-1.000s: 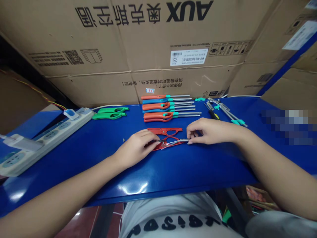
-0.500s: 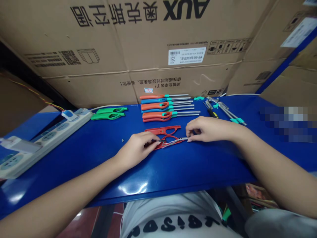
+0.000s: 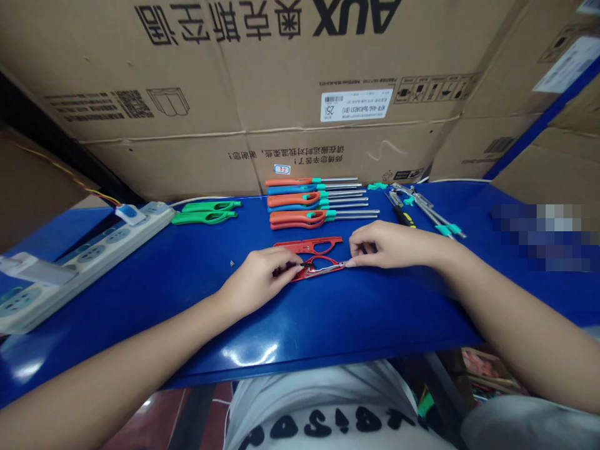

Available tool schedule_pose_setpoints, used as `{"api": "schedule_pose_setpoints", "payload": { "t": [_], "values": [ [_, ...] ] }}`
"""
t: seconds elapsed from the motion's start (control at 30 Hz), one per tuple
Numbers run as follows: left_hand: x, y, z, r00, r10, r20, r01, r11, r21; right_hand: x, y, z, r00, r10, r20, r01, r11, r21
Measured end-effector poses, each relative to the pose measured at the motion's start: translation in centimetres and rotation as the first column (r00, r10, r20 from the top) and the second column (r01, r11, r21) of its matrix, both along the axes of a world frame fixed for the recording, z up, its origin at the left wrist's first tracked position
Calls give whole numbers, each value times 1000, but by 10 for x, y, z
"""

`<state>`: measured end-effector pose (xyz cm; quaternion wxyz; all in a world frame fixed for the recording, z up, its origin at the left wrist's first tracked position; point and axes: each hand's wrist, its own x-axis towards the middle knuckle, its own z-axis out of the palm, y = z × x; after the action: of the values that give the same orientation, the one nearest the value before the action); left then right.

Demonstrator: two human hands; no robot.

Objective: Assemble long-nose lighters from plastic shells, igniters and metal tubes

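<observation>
On the blue table point(image 3: 328, 319) lie two red plastic lighter shell halves; one point(image 3: 309, 244) is farther from me, the other point(image 3: 323, 267) sits between my hands. My left hand point(image 3: 257, 278) pinches the left end of the nearer shell, fingers closed on small inner parts. My right hand point(image 3: 387, 244) pinches a thin metal tube at the shell's right end. A wire runs along the shell between both hands.
Assembled lighters point(image 3: 304, 209) with red, blue and teal handles lie in rows behind the shells. Green shell halves point(image 3: 206, 212) lie to the left, a white power strip point(image 3: 79, 256) at far left. Metal tubes and a tool point(image 3: 422, 209) sit at the right. Cardboard boxes point(image 3: 281, 94) stand behind the table.
My right hand has slid slightly left, pushing the metal tube closer into the red shell. My left hand has stayed in place.
</observation>
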<state>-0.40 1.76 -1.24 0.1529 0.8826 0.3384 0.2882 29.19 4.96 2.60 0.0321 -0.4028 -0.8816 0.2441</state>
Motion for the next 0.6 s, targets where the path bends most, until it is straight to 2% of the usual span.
{"api": "schedule_pose_setpoints", "payload": {
  "t": [0.2, 0.4, 0.5, 0.6],
  "values": [
    [1, 0, 0, 1000, 15, -10, -15, 1000, 8, -6, 5, -11, 997, -72, -4, 72, 997, 5],
    [2, 1, -4, 1000, 10, 25, -10, 1000, 28, -12, 13, -18, 972, -232, -31, 220, 951, -218],
    [3, 1, -4, 998, 44, 47, -44, 999, -13, -13, 14, -17, 962, -272, 5, 264, 930, -254],
    [4, 0, -2, 997, 53, 56, -52, 998, -30, -12, 14, -16, 965, -260, -24, 245, 933, -265]
  ]
}}
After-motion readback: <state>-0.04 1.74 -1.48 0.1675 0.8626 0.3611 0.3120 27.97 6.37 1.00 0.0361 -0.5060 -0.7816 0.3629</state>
